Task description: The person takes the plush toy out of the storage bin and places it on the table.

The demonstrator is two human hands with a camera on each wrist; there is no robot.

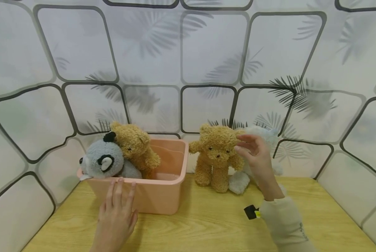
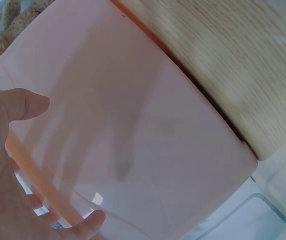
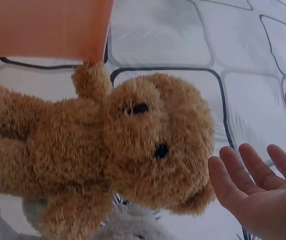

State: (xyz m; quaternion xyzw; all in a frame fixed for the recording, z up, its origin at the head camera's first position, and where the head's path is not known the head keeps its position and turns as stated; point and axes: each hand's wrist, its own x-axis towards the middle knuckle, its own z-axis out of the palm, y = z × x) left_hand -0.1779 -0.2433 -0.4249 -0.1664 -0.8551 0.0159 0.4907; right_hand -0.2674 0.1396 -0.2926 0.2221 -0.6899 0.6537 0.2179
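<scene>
My left hand point(image 1: 116, 211) rests on the front rim of a pink plastic bin point(image 1: 158, 197), fingertips at the edge; in the left wrist view its thumb point(image 2: 30, 104) lies along the outer wall. Inside the bin sit a grey plush toy point(image 1: 104, 159) with black-edged ears and a brown teddy bear point(image 1: 134, 143) leaning behind it. My right hand point(image 1: 258, 155) hovers beside the head of another brown teddy bear point(image 1: 217, 154) standing on the table. In the right wrist view its fingers point(image 3: 240, 170) are spread near the bear's ear, holding nothing.
A pale plush toy point(image 1: 260, 134) stands behind the right hand, partly hidden by it and the bear. A small black tag point(image 1: 251, 212) shows by the right sleeve. The wooden table point(image 1: 207, 227) meets patterned fabric walls point(image 1: 213, 49) at the back and sides.
</scene>
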